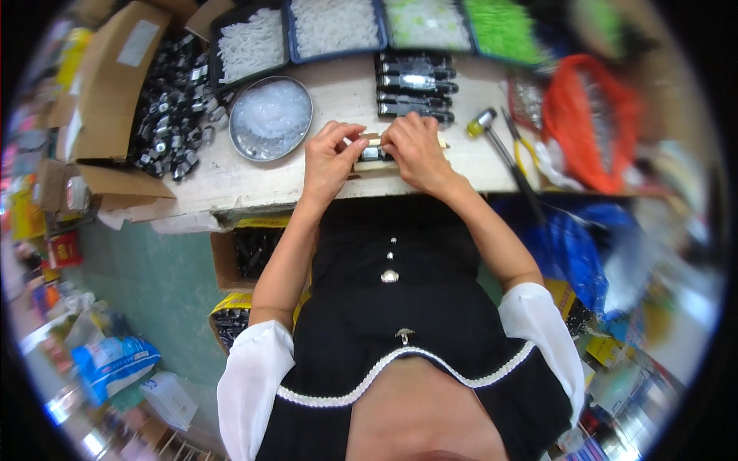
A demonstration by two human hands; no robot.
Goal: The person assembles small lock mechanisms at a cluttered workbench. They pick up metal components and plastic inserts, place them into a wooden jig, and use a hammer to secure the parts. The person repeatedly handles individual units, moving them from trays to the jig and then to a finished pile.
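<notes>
Near the front edge of the table, both hands close on a short black part with a shiny silver middle. My left hand pinches its left end between thumb and fingers. My right hand, back upward, covers the right end, so its fingertips are partly hidden. Beside the part lies a pale strip, partly under the right hand. Just beyond the hands, several black cylindrical pieces with glossy bands lie side by side in a stack. Left of them stands a round metal dish with translucent bits in it.
Trays of white pieces and green pieces line the back. Black and silver caps spill from a cardboard box at left. To the right are a hammer, yellow-handled pliers and a red plastic bag.
</notes>
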